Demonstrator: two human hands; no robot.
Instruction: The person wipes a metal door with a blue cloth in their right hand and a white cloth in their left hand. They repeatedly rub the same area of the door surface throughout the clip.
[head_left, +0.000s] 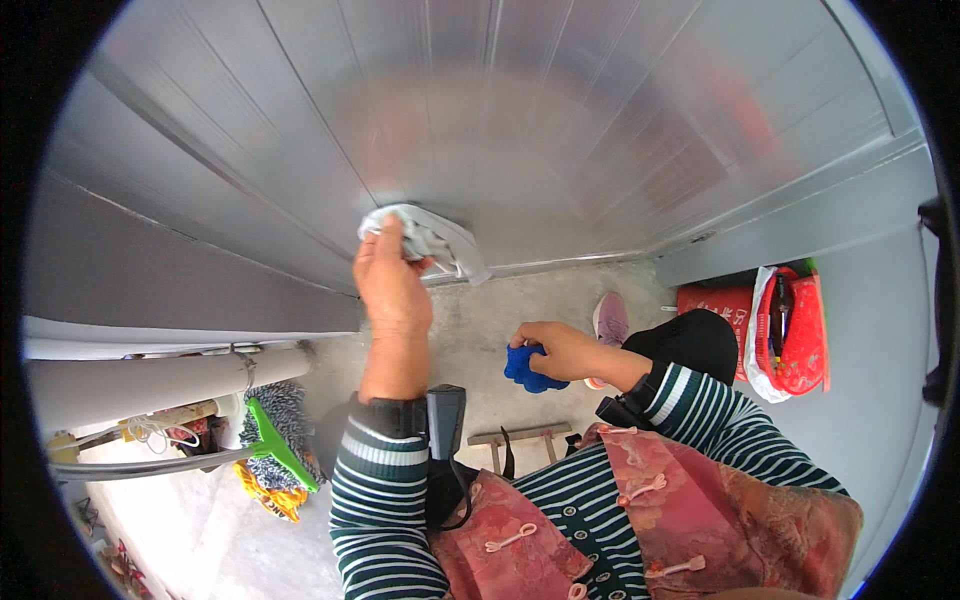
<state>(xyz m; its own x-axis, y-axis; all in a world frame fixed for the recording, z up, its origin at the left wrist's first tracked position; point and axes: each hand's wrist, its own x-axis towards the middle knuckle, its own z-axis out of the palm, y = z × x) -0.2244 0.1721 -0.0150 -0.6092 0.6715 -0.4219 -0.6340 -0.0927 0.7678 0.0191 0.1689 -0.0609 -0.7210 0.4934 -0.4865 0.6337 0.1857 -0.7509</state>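
Note:
My left hand (395, 289) grips a crumpled white cloth (431, 236) near the foot of a shiny grey ribbed panel (480, 142), possibly a metal door. The cloth appears to rest against the panel, with its loose edge hanging to the right. Lower down, over the concrete floor (465, 330), my right hand (574, 354) pinches a bunched blue cloth (531, 369). That cloth is apart from the panel. Both wrists wear black straps, the left one with a grey device (446, 420) and cable.
To the right, a red bag (806, 330) with things inside leans by a grey wall. A flat mop with a green holder (277, 442) and a white pipe (172, 375) are at left. A pink shoe (612, 319) and a wooden frame (517, 435) are below.

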